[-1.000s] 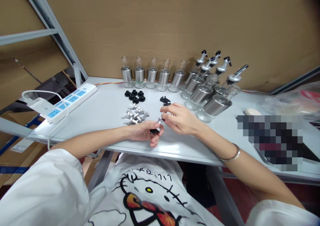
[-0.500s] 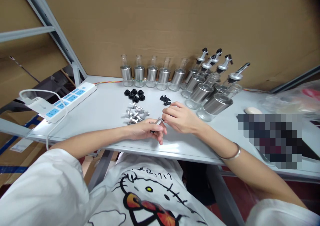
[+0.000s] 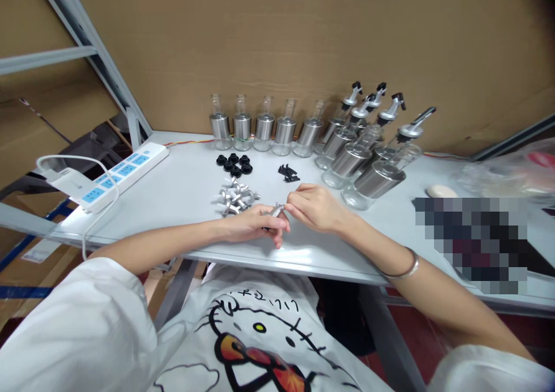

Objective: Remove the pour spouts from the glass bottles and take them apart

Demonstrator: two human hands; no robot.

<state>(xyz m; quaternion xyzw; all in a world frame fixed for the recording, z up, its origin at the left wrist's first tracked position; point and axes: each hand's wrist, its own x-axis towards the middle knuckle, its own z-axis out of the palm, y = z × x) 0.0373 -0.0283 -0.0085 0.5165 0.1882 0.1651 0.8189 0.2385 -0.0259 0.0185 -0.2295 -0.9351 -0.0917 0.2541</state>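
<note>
Relative to the first frame, the left hand has brought its thumb across the held metal spout, and the black base seen then is now mostly hidden. The right hand, its fingers looser then, is now bunched and sits slightly further right. Spout location: in the left fingers, above the near part of the table, its free end directly at the right fingertips. Left hand: pinching the spout between thumb and fingers, the other fingers partly spread. Right hand: thumb and fingers pressed together; whether a small part is between them cannot be told. Loose silver spouts lie just beyond the left hand, black stoppers behind those; black clips lie beyond the right hand, bottles farther back.
</note>
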